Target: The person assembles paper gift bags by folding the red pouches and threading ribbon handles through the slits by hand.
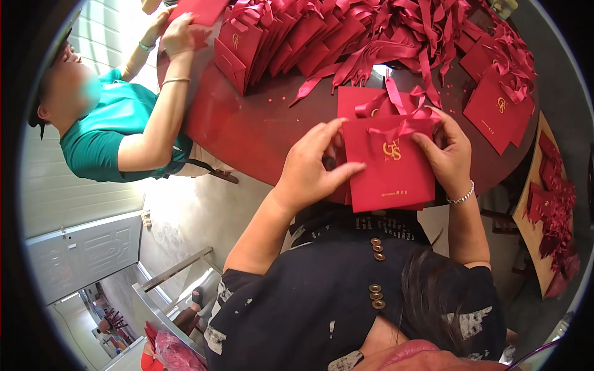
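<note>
Between my hands, at the near edge of the table, is a small red paper gift bag [391, 176] with a gold emblem and red ribbon handles [402, 127] tied at its top. My left hand [314, 162] grips its left side, the thumb lying on the front. On the other side, my right hand [448, 148] pinches the upper right corner, thumb in front by the ribbon. Behind this bag lies another red piece [352, 98], mostly covered, so I cannot tell whether it is a second bag.
Rows of red bags [247, 52] and a heap of loose ribbons [427, 31] cover the far side of the round table [229, 133]. More bags [498, 106] lie at the right. A co-worker in green [117, 127] handles a red piece at the left. A side table [531, 210] holds further red bags.
</note>
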`<state>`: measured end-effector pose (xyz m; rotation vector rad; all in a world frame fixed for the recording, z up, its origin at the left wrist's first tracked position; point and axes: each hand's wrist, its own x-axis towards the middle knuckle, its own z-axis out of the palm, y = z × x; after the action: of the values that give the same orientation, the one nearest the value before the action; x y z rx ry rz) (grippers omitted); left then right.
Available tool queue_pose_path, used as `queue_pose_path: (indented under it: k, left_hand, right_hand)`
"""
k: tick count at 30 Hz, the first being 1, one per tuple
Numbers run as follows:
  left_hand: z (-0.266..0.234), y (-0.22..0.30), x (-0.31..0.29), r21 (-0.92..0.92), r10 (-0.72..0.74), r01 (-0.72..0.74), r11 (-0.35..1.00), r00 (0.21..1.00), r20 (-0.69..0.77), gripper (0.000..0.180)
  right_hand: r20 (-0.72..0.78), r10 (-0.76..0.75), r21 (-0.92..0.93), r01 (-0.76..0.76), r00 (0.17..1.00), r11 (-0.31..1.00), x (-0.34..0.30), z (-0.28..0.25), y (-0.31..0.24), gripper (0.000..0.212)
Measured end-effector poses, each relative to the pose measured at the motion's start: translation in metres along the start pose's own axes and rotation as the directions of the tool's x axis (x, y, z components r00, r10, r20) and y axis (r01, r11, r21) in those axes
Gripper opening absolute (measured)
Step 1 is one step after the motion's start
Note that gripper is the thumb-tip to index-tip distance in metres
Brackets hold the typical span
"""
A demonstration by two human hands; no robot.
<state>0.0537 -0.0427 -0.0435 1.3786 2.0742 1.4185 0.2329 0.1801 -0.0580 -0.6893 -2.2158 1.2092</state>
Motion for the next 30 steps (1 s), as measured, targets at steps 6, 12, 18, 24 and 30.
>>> queue_pose_path:
  k: [6, 12, 18, 24, 30]
  left_hand:
    - [-0.005, -0.014, 0.024, -0.481, -0.217, 0.225, 0.847, 0.974, 0.073, 0.057]
    - [-0.015, -0.020, 0.048, -0.499, -0.236, 0.220, 0.838, 0.971, 0.030, 0.051]
    - [-0.023, -0.020, 0.063, -0.507, -0.228, 0.203, 0.838, 0.974, 0.012, 0.050]
    - [-0.020, -0.022, 0.071, -0.531, -0.239, 0.228, 0.816, 0.970, 0.050, 0.050]
    - [-0.013, -0.032, 0.067, -0.527, -0.224, 0.191, 0.828, 0.975, 0.002, 0.050]
  right_hand:
    - [-0.069, -0.057, 0.179, 0.069, 0.996, 0.981, 0.031, 0.014, -0.013, 0.040]
    - [-0.026, -0.056, 0.320, 0.062, 0.998, 0.946, 0.056, 0.016, -0.005, 0.038]
    - [0.076, 0.008, 0.340, -0.034, 0.997, 0.940, 0.068, 0.010, -0.010, 0.038]
    - [0.054, 0.015, 0.408, -0.036, 0.998, 0.912, 0.069, 0.013, -0.005, 0.039]
    - [0.040, -0.010, 0.453, -0.010, 0.999, 0.891, 0.065, 0.017, 0.002, 0.041]
